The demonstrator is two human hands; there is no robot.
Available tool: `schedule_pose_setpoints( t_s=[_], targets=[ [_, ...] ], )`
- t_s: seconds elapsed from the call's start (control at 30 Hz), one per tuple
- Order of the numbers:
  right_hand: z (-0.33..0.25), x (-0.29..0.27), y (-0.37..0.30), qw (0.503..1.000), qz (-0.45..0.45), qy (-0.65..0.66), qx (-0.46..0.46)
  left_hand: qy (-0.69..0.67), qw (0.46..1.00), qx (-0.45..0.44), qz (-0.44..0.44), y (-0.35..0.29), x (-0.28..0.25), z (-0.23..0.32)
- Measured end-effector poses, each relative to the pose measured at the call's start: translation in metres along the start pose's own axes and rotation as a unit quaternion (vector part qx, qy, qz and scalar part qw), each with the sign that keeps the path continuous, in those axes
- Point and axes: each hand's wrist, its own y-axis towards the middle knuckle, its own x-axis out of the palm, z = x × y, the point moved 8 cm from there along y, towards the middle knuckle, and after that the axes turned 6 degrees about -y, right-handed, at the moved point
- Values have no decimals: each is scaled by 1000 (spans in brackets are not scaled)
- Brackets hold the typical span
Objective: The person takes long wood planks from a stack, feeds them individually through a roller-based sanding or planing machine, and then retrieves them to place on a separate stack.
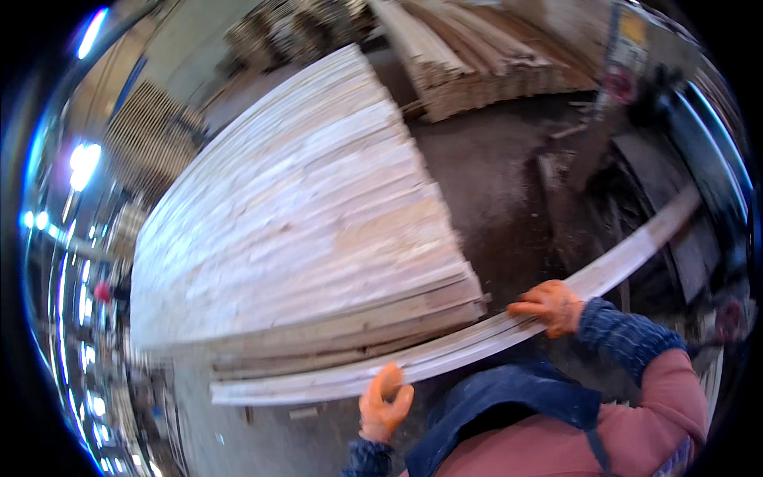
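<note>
Long pale wooden boards (465, 347) lie across in front of me, one or two together. They run from beside the big stack on the left toward the machine on the right. My right hand (554, 308), in an orange glove, is closed over them from above. Next to their near edge is my left hand (383, 405), also gloved in orange, with thumb and fingers apart and nothing held between them. Its fingertips overlap the edge in view; whether they touch it I cannot tell. The large stack of planks (294, 222) rises just beyond the boards.
Another pile of planks (493, 87) stands at the far right. A dark metal machine (699, 151) with a flat bed is to my right. Scraps of wood (568, 131) lie on the grey floor (485, 175). Slatted stacks (151, 131) stand at the back left.
</note>
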Motion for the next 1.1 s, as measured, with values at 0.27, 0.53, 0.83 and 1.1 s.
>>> schedule_pose_setpoints(
  t_s=[0.27, 0.53, 0.83, 1.1],
  targets=[
    [58, 17, -79, 979, 114, 27, 165, 425, 895, 56, -127, 13, -97, -62],
    [18, 7, -57, 964, 233, 86, 92, 434, 875, 12, -214, 38, 2, -21],
    [-51, -15, 17, 988, 93, 121, 38, 341, 918, 92, -180, 36, 17, -9],
    [10, -15, -32, 979, 41, 109, 167, 464, 874, 63, -128, 33, -119, -67]
  ],
)
